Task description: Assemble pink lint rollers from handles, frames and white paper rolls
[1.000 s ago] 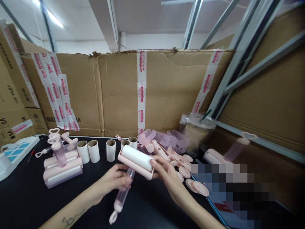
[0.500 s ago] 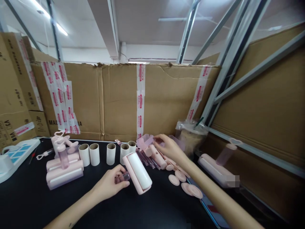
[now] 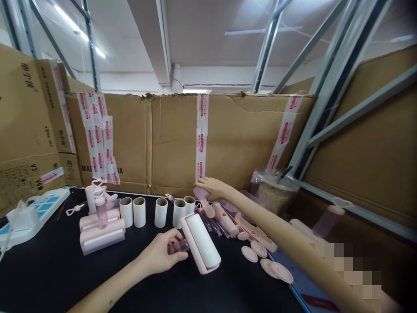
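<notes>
My left hand (image 3: 169, 250) is closed round the short, dark translucent handle (image 3: 184, 246) of a lint roller. The roller's pink frame and white roll (image 3: 202, 241) tilt to the right above the black table. At the back, my right hand (image 3: 213, 189) reaches over a heap of pink plastic parts (image 3: 226, 219). Its fingers are bent over a translucent pink cover (image 3: 200, 193), and the fingertips are partly hidden. Several white paper rolls (image 3: 160, 213) stand upright left of the heap. Round pink discs (image 3: 249, 254) lie to the right of the held roller.
Pink lint rollers with heart-shaped loops (image 3: 102, 230) sit at left, near a white power strip (image 3: 39, 211). Another roller (image 3: 327, 221) is at right, behind my forearm. A phone (image 3: 302, 282) lies below that arm. A lidded drink cup (image 3: 275, 191) stands before the cardboard wall (image 3: 172, 139).
My right hand has moved further back and its fingers have bent over the translucent cover. My left hand still grips the roller. The whole view has shifted, so things appear further right.
</notes>
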A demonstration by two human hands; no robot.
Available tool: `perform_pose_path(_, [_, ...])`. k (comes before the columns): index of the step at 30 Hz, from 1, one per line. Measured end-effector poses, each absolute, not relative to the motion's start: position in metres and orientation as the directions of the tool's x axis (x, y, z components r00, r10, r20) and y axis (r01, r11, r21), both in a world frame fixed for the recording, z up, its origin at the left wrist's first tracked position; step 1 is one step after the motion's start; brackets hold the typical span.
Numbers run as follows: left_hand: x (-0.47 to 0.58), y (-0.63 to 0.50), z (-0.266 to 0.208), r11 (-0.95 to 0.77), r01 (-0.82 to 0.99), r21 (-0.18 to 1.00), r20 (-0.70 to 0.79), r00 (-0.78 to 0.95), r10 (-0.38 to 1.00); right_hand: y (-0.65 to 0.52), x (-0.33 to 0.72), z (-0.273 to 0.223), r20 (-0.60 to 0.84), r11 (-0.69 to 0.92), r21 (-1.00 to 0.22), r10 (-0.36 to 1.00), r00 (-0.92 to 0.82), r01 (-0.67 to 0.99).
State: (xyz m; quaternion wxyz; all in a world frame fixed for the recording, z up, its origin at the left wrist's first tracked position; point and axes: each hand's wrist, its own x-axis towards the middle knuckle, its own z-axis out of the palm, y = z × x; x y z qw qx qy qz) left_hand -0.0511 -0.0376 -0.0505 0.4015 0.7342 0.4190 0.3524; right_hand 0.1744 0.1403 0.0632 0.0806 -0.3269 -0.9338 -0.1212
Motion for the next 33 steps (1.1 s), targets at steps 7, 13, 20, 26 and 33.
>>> perform_pose_path(7, [-0.051, -0.039, -0.046, -0.339, 0.376, 0.862, 0.191, 0.378, 0.906, 0.051, 0.213, 0.082, 0.766, 0.657, -0.102, 0.531, -0.362, 0.747])
perform_pose_path(13, [-0.053, -0.043, -0.038, -0.364, 0.438, 0.822, 0.210, 0.362, 0.908, -0.018, 0.213, 0.041, 0.493, 0.513, -0.857, 0.845, 0.208, -0.056])
perform_pose_path(20, [-0.053, -0.046, -0.035, -0.395, 0.450, 0.801, 0.272, 0.314, 0.910, -0.029, 0.185, -0.012, 0.146, 0.113, -0.834, 0.989, -0.019, -0.541])
perform_pose_path(26, [-0.054, -0.047, -0.033, -0.408, 0.505, 0.760, 0.300, 0.284, 0.911, -0.039, 0.176, -0.021, 0.091, 0.049, -0.948, 0.988, -0.123, -0.315])
perform_pose_path(33, [-0.060, -0.045, -0.032, -0.514, 0.579, 0.632, 0.466, 0.246, 0.850, -0.035, 0.185, -0.006, 0.205, 0.207, -0.978, 0.949, -0.238, -0.019])
